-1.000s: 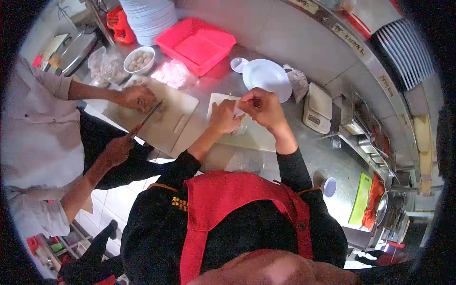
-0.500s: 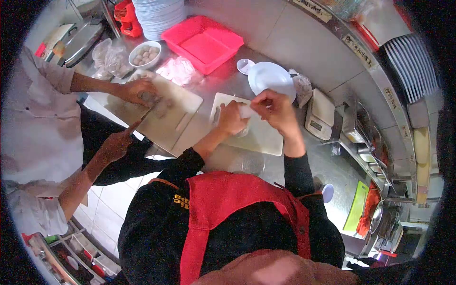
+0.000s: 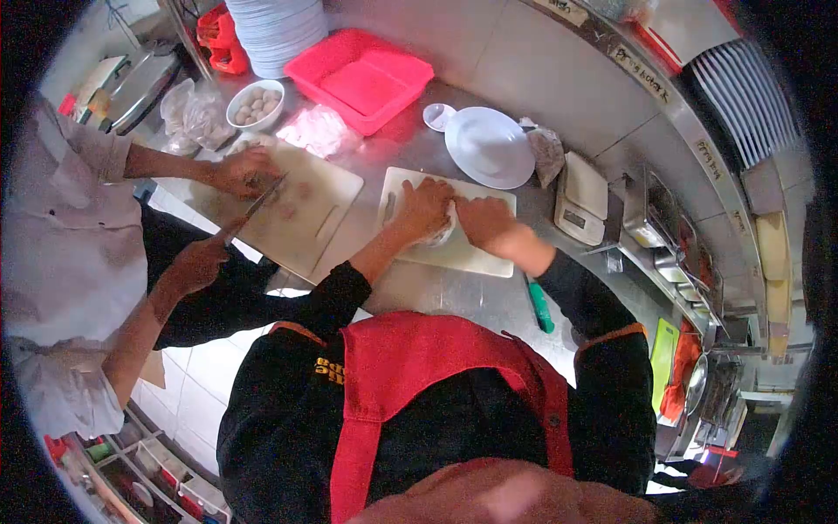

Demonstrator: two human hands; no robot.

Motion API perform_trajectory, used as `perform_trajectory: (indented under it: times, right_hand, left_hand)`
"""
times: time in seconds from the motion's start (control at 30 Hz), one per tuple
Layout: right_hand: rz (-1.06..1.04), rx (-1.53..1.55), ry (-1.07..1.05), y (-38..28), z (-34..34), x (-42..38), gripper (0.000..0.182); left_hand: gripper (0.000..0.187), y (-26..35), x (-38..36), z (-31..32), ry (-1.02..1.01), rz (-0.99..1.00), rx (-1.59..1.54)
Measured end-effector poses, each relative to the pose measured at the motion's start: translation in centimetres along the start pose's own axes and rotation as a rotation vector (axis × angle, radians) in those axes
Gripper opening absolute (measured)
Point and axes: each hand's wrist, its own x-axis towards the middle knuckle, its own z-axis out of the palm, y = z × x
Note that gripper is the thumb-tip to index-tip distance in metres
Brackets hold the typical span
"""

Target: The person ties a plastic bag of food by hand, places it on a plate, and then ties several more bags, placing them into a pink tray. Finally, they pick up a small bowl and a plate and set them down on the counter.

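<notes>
On a white cutting board (image 3: 489, 255), my left hand (image 3: 426, 208) lies with bent fingers over a whitish, see-through thing (image 3: 443, 234) that looks like plastic. Much of it is hidden under the palm. Close beside, my right hand (image 3: 485, 224) is closed in a fist, its knuckles by the left fingertips. What it pinches, if anything, is hidden. A green-handled knife (image 3: 540, 307) rests on the steel counter under my right forearm, its blade mostly covered.
At left, a co-worker's hand (image 3: 194, 265) holds a knife (image 3: 253, 206) over another cutting board (image 3: 319, 188). Behind are a red tray (image 3: 362, 83), a bowl of round pieces (image 3: 256, 106), stacked plates (image 3: 278, 35), a white plate (image 3: 489, 147) and a scale (image 3: 580, 199).
My right hand has come down from a raised pinch to the board beside the left hand. The green knife handle now shows below my right forearm. The view has shifted slightly.
</notes>
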Motion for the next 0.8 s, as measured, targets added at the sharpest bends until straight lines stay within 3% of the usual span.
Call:
perform_trajectory:
  times: [0.03,0.1,0.13,0.2,0.23,0.3,0.37,0.43,0.47,0.57,0.6,0.63,0.7,0.77,0.8]
  right_hand:
    - [-0.003,0.0,0.001,1.3,0.0,0.0,0.023]
    - [-0.348,0.753,0.05,3.9,0.1,-0.1,0.014]
    - [-0.347,0.751,0.054,4.6,0.6,-0.4,0.014]
    - [0.037,1.728,-0.396,5.7,2.3,-0.4,0.019]
    - [0.03,1.715,-0.385,5.6,3.1,-0.5,0.019]
    - [0.182,2.177,-0.234,4.6,5.2,-1.1,0.029]
    - [0.21,2.286,-0.183,3.6,5.9,-1.5,0.033]
    - [0.114,2.865,-0.019,2.0,5.3,-2.1,0.035]
    - [-0.141,2.994,0.027,1.3,4.9,-2.5,0.033]
    - [-0.297,3.222,0.205,-0.4,0.8,-4.0,0.028]
    - [-0.536,3.21,0.233,-0.6,-0.4,-4.6,0.023]
    - [-0.565,3.201,0.257,-0.7,-1.5,-5.0,0.023]
    - [-1.052,3.013,0.264,-0.8,-3.2,-5.6,0.02]
    - [-1.105,2.989,0.222,-0.4,-4.2,-5.3,0.024]
    - [-1.267,2.738,0.212,0.2,-4.4,-4.3,0.026]
  left_hand:
    - [0.039,0.1,-0.1,0.0,0.047,0.094,0.068]
    - [0.034,0.2,-0.1,-0.2,0.079,0.121,-0.004]
    - [0.03,0.2,0.0,-0.2,0.111,0.148,-0.078]
    - [0.024,-0.1,0.2,-0.6,0.116,0.196,-0.185]
    - [0.02,-0.1,0.4,-1.0,0.117,0.239,-0.297]
    - [0.016,0.2,0.9,-1.8,0.174,0.25,-0.296]
    - [0.016,0.6,2.0,-3.2,0.219,0.261,-0.29]
    - [0.017,1.2,4.7,-5.3,-0.144,0.157,-0.154]
    - [0.007,1.2,6.6,-5.4,-0.26,0.124,-0.242]
    - [0.013,4.2,9.1,-8.3,-0.083,0.228,-0.248]
    - [0.017,5.9,9.5,-10.3,-0.03,0.247,-0.257]
    - [0.017,7.7,9.5,-12.0,-0.029,0.266,-0.244]
    - [0.019,11.2,8.9,-15.0,0.061,0.305,-0.639]
    - [0.019,13.6,7.7,-17.3,0.032,0.384,-0.788]
    - [0.019,14.1,7.2,-18.0,0.005,0.437,-0.949]
